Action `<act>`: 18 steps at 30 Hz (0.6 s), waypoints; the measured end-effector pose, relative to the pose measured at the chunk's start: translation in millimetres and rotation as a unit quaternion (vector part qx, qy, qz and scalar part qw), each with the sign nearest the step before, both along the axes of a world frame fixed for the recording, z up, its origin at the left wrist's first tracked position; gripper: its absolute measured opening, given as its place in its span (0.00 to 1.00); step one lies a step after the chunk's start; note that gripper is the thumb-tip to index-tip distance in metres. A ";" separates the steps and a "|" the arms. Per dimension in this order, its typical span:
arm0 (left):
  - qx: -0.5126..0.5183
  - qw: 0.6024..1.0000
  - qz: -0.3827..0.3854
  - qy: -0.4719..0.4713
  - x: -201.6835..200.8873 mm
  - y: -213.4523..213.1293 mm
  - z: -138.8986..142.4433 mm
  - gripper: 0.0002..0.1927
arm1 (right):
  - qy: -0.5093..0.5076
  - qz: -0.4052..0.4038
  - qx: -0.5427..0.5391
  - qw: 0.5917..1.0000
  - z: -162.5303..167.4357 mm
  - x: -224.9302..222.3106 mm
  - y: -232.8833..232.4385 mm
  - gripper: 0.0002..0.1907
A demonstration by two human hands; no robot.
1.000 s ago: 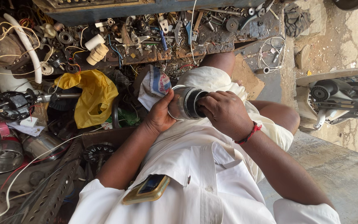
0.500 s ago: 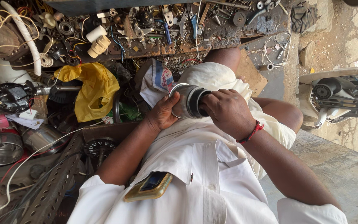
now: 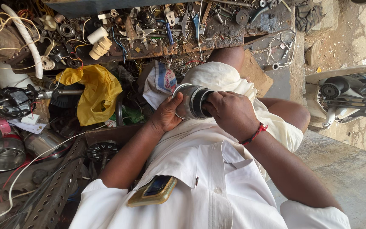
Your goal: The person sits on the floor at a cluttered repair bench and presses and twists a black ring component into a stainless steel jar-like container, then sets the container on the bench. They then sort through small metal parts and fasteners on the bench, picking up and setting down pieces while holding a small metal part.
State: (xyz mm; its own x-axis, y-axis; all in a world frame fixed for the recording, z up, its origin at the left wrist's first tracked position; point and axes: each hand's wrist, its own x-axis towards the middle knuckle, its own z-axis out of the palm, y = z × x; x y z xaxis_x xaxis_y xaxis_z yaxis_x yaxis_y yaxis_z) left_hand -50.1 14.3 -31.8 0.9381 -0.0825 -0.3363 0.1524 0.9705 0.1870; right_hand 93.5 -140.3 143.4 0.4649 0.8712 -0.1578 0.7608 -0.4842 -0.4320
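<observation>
1. Since the earlier frame, both hands are staying wrapped on the metal cylinder (image 3: 192, 101) over the lap; they are barely shifting, while the view is sliding slightly so the clutter is sitting a little lower in the picture.
2. Left hand (image 3: 166, 114) is cupping the cylinder's silvery end from below, fingers curled round its rim, closed on it.
3. Right hand (image 3: 230, 112), with a red thread (image 3: 254, 135) at the wrist, is clamping over the darker end, fingers folded down tight on it.
4. Judging by its look, the cylinder is stiff, fairly heavy metal, smooth and possibly slippery on the bright part; the ribbed dark band is looking like the surer place to grip, with the other palm supporting underneath.
5. A phone (image 3: 153, 191) is poking out of the white shirt pocket just below the arms.
6. Beyond the hands, a printed bag (image 3: 159, 82) and a yellow bag (image 3: 94, 91) are lying near the knee.
7. Farther out, the worktop (image 3: 217, 36) is carrying scattered tools, bearings and wires; a white hose (image 3: 28, 40) is curving at the left, and a perforated bar (image 3: 56, 186) is lying on the floor.
</observation>
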 end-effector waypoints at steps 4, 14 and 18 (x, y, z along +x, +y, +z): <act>-0.005 1.000 -0.008 -0.006 -1.3 1.0 -3.9 0.28 | 0.008 -0.022 -0.008 1.000 -0.6 -2.5 -0.1 0.11; 0.016 1.000 -0.010 -0.014 -1.6 1.9 -6.2 0.27 | 0.019 -0.053 -0.023 0.998 -1.6 -7.6 0.1 0.12; 0.023 1.000 -0.004 -0.012 -2.9 1.3 -7.2 0.28 | 0.023 -0.067 -0.025 0.997 1.2 -9.5 1.7 0.12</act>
State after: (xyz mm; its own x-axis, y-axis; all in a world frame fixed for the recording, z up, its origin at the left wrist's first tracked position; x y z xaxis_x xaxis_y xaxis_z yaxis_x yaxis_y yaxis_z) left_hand -53.0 15.6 -38.9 0.9452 -0.0740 -0.3181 0.1542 0.9596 0.2351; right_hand 84.0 -138.6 144.7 0.5669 0.7930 -0.2232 0.6680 -0.6011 -0.4388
